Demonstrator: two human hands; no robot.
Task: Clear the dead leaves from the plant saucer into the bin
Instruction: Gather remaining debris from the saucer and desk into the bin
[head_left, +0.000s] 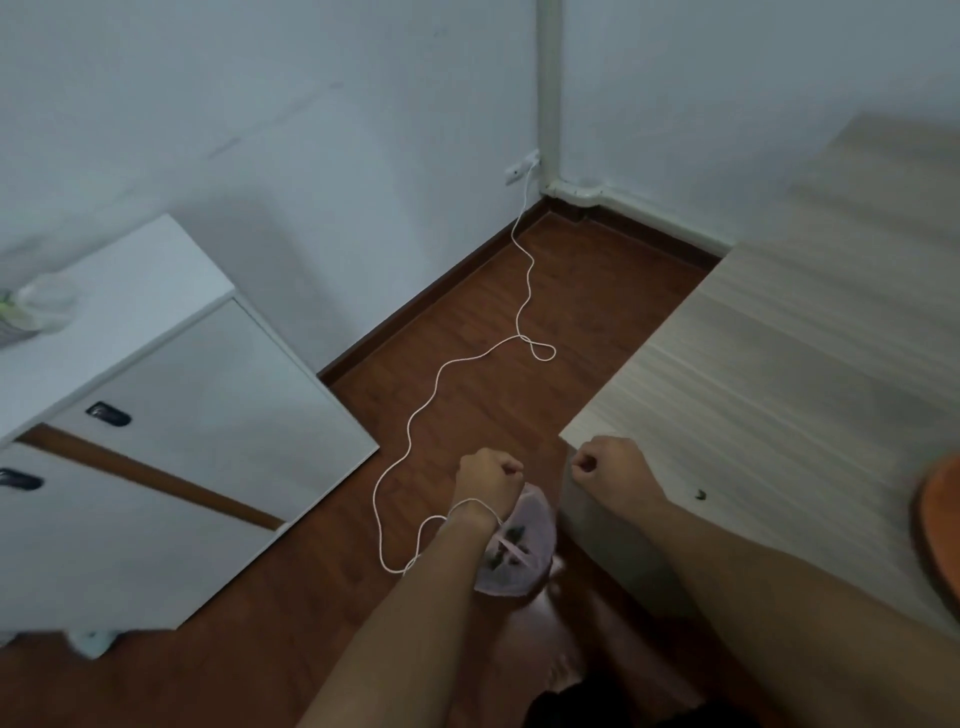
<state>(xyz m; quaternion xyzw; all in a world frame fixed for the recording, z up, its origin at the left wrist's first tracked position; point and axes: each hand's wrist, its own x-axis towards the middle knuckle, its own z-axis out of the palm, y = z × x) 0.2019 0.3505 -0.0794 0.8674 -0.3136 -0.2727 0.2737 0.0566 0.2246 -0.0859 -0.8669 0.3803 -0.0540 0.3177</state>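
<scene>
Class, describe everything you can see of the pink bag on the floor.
The pink bag is a thin, translucent plastic liner, pale pink and crumpled. Its mouth is open toward the camera, and small dark leaf bits show inside. It sits low over the wooden floor, beside the table edge. The left hand, closed in a fist, appears to hold its rim, and the left forearm hides part of it. A white cord runs close by. Whether a bin stands under it cannot be told.

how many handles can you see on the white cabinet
2: the upper handle sits on the upper door front, the lower handle at the picture's left edge, partly cut off. Others may lie outside the view.
</scene>
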